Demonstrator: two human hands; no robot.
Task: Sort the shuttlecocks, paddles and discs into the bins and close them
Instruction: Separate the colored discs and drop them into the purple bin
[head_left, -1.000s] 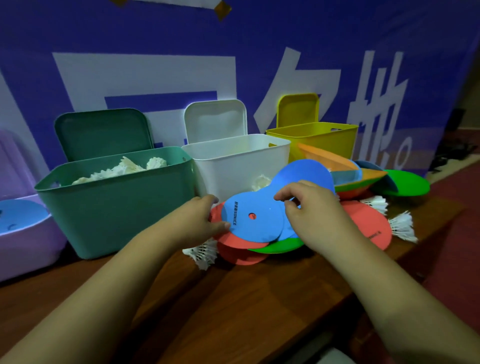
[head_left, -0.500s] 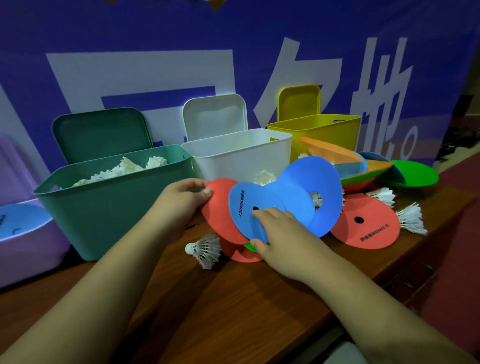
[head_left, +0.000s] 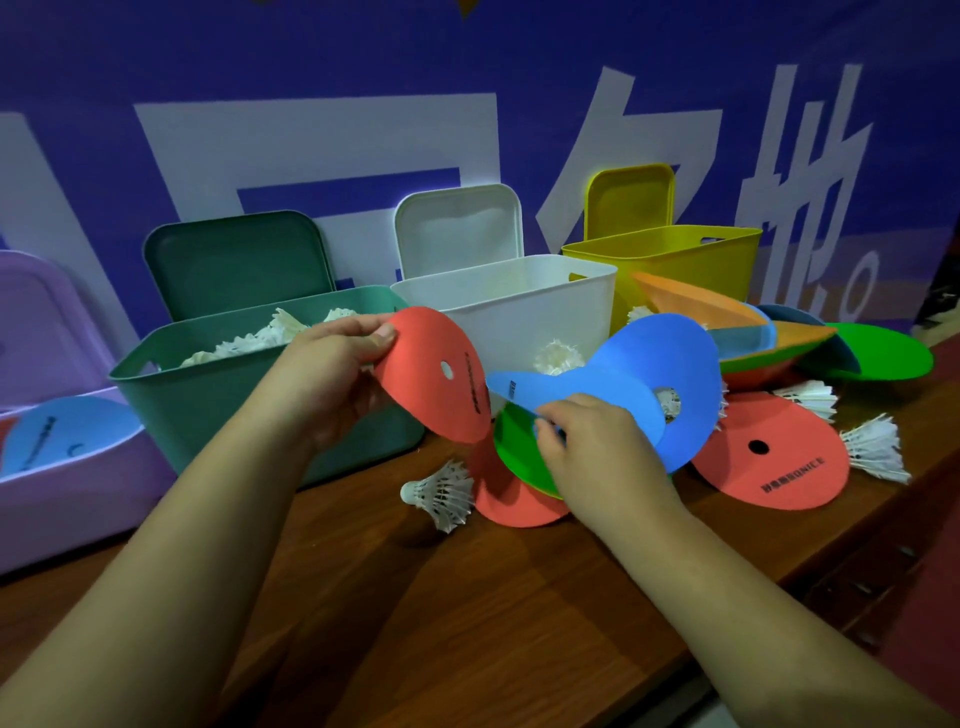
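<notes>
The left hand (head_left: 332, 379) pinches a red disc (head_left: 434, 382) beside the green bin (head_left: 218, 405); the right hand (head_left: 597, 447) pinches a blue disc (head_left: 587, 397).

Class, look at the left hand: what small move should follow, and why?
Probably the left hand carries its thin red disc leftward to the open lilac plastic bin, where a light blue disc already lies.

Left hand (head_left: 322, 379) pinches red disc (head_left: 431, 379); right hand (head_left: 597, 452), seemingly, blue disc (head_left: 597, 385).
</notes>
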